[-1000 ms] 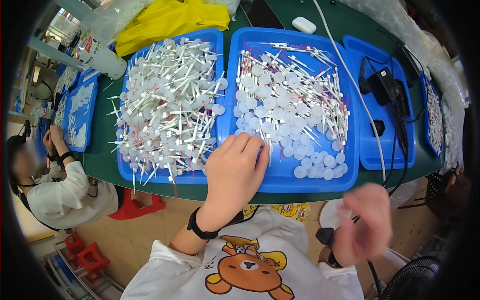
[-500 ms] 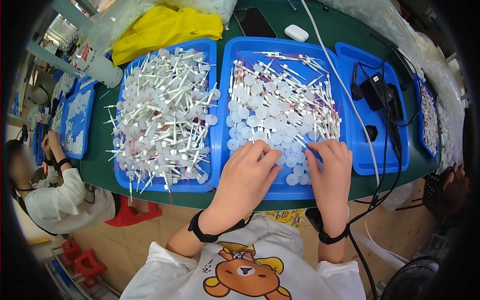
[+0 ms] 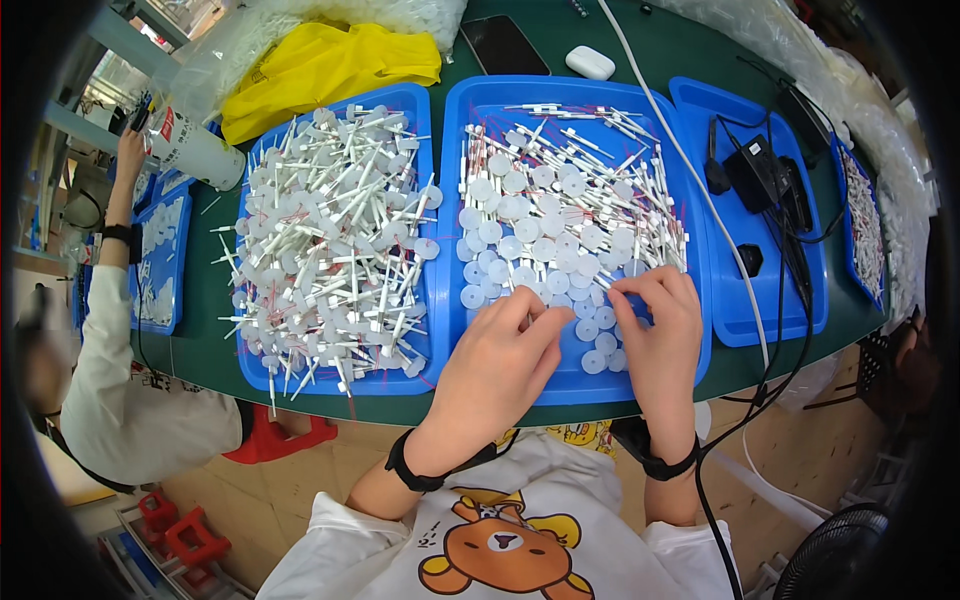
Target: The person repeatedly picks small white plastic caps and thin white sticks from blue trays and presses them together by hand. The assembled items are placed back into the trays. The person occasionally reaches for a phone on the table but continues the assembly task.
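Over the near part of the middle blue tray (image 3: 455, 105), both my hands are closed in pinches. My left hand (image 3: 500, 355) has its thumb and forefinger together; what they hold, if anything, is too small to make out. My right hand (image 3: 662, 330) pinches beside a thin white stick end, and I cannot tell whether it grips it. Between and beyond the hands lie translucent white discs (image 3: 595, 361) with centre holes. Farther back in that tray are thin white sticks (image 3: 650, 225) with red wires.
A left blue tray (image 3: 436, 120) holds a heap of white sticks with discs (image 3: 330, 250). At right, another blue tray (image 3: 735, 325) carries a black adapter (image 3: 750, 170) and cables. A white cable (image 3: 690, 180) crosses the middle tray's right side. A co-worker's arm (image 3: 110, 290) reaches forward at far left.
My hands keep nearly the same pinched pose, with small finger shifts. The view has moved slightly. At far left, the co-worker's arm has stretched forward toward the cup.
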Motion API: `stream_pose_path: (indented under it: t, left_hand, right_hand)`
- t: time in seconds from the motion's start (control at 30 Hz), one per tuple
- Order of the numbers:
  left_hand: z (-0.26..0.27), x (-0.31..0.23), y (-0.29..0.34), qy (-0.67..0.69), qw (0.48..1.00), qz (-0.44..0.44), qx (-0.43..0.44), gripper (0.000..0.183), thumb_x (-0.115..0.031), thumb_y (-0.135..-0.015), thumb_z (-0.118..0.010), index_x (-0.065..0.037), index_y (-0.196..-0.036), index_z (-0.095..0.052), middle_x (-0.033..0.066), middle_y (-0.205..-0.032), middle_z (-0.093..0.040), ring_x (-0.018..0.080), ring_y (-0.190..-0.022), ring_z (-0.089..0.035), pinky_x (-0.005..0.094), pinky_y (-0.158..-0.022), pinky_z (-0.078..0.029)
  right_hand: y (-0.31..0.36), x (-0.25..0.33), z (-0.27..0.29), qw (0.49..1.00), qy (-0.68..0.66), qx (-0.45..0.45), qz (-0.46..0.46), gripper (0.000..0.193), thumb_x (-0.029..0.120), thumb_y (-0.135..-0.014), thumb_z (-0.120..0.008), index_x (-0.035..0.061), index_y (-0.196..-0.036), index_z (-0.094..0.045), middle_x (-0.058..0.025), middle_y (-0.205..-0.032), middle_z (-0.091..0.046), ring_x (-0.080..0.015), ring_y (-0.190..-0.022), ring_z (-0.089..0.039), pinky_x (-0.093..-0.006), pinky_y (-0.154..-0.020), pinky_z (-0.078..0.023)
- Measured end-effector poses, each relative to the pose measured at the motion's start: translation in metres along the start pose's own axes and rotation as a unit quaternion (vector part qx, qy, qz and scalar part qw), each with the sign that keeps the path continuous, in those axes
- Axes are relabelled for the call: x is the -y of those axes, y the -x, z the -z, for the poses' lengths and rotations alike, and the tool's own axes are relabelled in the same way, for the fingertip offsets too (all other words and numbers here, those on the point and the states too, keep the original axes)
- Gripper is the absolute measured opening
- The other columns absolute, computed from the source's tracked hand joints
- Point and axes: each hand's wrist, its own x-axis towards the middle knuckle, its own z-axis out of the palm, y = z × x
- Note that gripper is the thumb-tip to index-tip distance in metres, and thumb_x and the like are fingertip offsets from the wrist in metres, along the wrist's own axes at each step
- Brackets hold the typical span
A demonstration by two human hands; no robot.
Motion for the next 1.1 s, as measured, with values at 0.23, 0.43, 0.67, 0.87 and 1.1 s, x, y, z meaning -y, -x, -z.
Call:
stream_pose_path:
  t: [0.23,0.43,0.67,0.87,1.1]
  left_hand:
    - [0.003,0.001,0.002,0.094,0.992,0.018,-0.086,0.027,0.005,-0.082,-0.069,-0.008,-0.106,-0.067,0.0078,-0.096,-0.052,0.0211,-0.080,-0.063,0.0311,-0.069,-0.053]
    - [0.010,0.004,0.006,0.187,0.969,0.008,-0.159,0.030,0.007,-0.081,-0.073,-0.004,-0.108,-0.066,0.0079,-0.101,-0.061,0.0165,-0.086,-0.064,0.0281,-0.072,-0.053]
    - [0.027,-0.003,0.021,0.611,0.785,0.101,-0.015,0.033,-0.001,-0.094,-0.067,0.001,-0.126,-0.059,0.0191,-0.131,-0.064,0.0121,-0.109,-0.063,0.0271,-0.091,-0.051]
    - [0.035,-0.001,0.026,0.721,0.676,0.139,0.062,0.034,-0.006,-0.098,-0.063,0.000,-0.131,-0.056,0.0208,-0.140,-0.058,0.0119,-0.114,-0.061,0.0283,-0.098,-0.048]
    - [0.035,-0.013,0.026,0.706,0.688,0.163,0.037,0.036,-0.020,-0.094,-0.073,0.000,-0.121,-0.059,0.0153,-0.123,-0.059,0.0180,-0.097,-0.059,0.0315,-0.088,-0.048]
  right_hand:
    - [0.016,0.005,0.030,0.993,-0.067,-0.013,-0.091,0.015,-0.002,-0.086,-0.068,0.0017,-0.101,-0.065,-0.0105,-0.095,-0.068,-0.0253,-0.084,-0.064,-0.0352,-0.077,-0.050]
    - [0.027,0.021,0.058,0.977,-0.185,-0.025,-0.103,0.019,-0.010,-0.085,-0.062,-0.0016,-0.099,-0.072,-0.0107,-0.090,-0.064,-0.0183,-0.081,-0.063,-0.0284,-0.071,-0.049]
    - [0.037,0.037,0.073,0.949,-0.309,-0.017,-0.060,0.023,-0.014,-0.078,-0.067,-0.0017,-0.097,-0.074,-0.0108,-0.093,-0.062,-0.0188,-0.080,-0.062,-0.0271,-0.069,-0.048]
    - [0.033,0.046,0.078,0.949,-0.316,0.001,0.005,0.031,-0.015,-0.071,-0.074,0.0009,-0.097,-0.075,-0.0109,-0.094,-0.064,-0.0183,-0.079,-0.063,-0.0268,-0.063,-0.047]
    - [0.028,0.049,0.072,0.965,-0.255,0.013,0.064,0.033,-0.014,-0.069,-0.078,0.0034,-0.096,-0.076,-0.0092,-0.092,-0.065,-0.0188,-0.078,-0.062,-0.0266,-0.058,-0.045]
